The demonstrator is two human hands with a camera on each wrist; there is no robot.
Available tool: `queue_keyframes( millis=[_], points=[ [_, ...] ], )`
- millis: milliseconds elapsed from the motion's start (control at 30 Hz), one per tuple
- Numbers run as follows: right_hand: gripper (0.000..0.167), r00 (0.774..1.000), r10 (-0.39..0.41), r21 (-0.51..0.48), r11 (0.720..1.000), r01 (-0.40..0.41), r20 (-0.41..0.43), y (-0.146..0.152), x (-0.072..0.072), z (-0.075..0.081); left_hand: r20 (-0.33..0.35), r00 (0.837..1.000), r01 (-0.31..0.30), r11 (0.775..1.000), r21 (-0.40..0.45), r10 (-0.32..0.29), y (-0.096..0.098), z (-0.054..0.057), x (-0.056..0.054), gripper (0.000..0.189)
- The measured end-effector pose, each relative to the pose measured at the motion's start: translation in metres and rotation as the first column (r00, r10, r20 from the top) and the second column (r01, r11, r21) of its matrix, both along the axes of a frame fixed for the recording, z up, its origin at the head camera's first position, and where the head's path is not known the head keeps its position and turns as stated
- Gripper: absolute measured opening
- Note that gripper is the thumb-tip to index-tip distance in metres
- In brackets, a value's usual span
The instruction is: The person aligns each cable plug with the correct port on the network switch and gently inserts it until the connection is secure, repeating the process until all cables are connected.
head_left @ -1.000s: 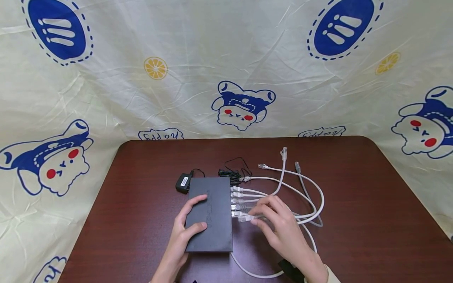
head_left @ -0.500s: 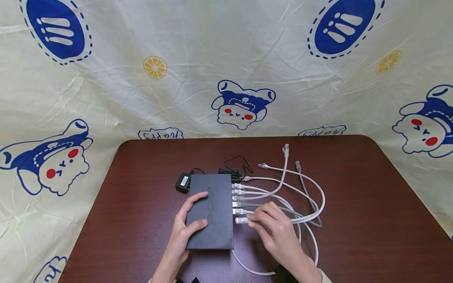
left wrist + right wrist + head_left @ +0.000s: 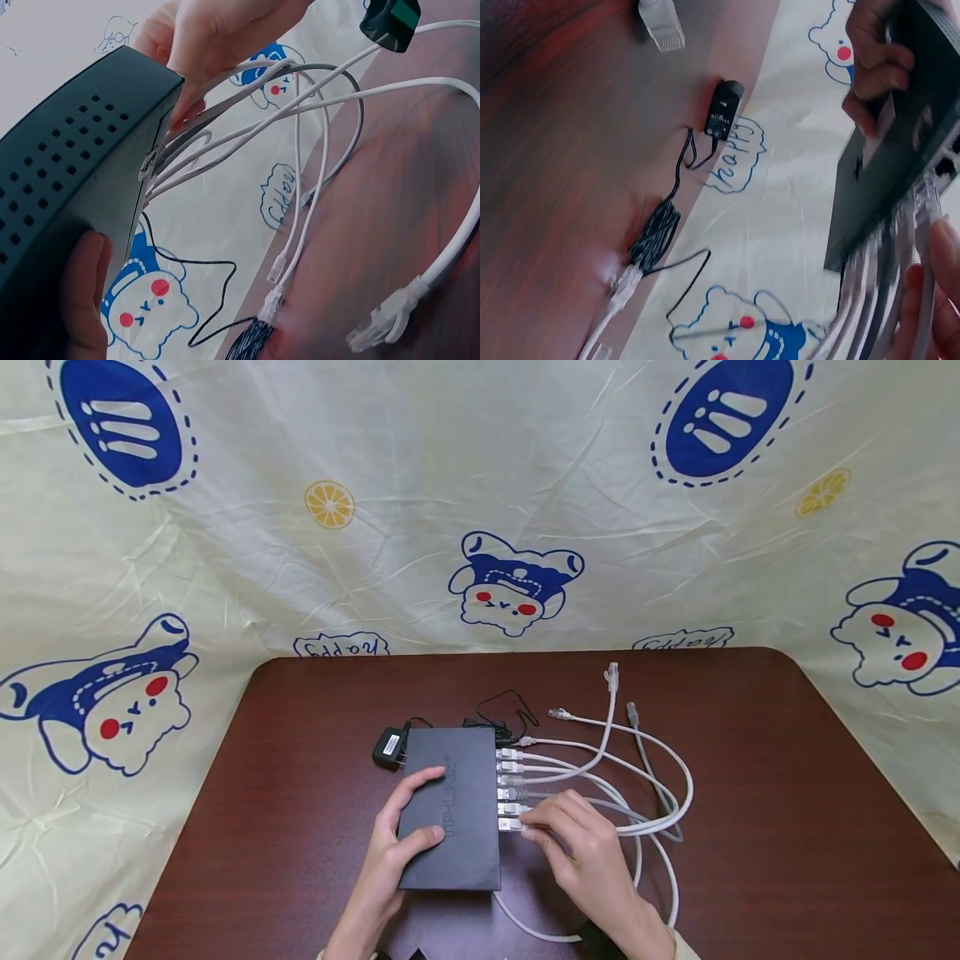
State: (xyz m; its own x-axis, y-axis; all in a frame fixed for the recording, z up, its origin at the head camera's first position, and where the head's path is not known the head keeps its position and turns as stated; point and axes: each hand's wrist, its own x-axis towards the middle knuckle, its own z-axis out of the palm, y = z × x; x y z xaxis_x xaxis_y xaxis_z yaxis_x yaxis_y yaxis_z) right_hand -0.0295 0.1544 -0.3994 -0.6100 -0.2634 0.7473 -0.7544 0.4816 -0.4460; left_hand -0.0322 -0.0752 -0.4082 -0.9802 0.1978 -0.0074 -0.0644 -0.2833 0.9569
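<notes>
A flat dark grey network switch (image 3: 465,756) is held over the table by my left hand (image 3: 382,860), thumb and a finger across its top. More left-hand fingers (image 3: 881,71) grip its underside in the right wrist view. My right hand (image 3: 592,852) pinches the plug of a white Ethernet cable (image 3: 510,825) right at the front end of the port row. Several white plugs and a grey plug (image 3: 512,794) sit in the ports behind it. Part of the pinched plug is hidden by my fingertips.
A black power adapter (image 3: 389,748) and its bundled black cord (image 3: 491,724) lie behind the switch. Loose cable ends, including a grey plug (image 3: 632,714) and a white plug (image 3: 559,714), lie at the back right. White cables (image 3: 678,810) loop on the right of the brown table (image 3: 787,827).
The pinched plug has moved from beside the switch up against its port edge. The switch has shifted slightly right. A raised white cable end at the back has swung slightly right.
</notes>
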Motion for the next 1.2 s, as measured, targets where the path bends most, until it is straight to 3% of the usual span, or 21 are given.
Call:
queue_keyframes(
  millis=[267,667,1200],
  points=[
    [0.026,0.999,-0.030,-0.021,0.999,0.029,-0.034,-0.002,-0.001,0.002,-0.019,1.000,0.007,1.000,0.008,-0.007,0.003,0.003,-0.001,0.062],
    [0.020,0.994,0.010,-0.071,0.997,-0.017,-0.105,-0.005,-0.006,0.002,-0.013,1.000,-0.004,1.000,0.012,0.004,0.003,0.008,0.000,0.062],
    [0.024,0.985,-0.006,-0.112,0.994,-0.013,-0.170,-0.009,-0.008,0.009,-0.080,0.997,-0.023,0.996,-0.081,0.017,0.011,0.014,0.000,0.061]
  ],
)
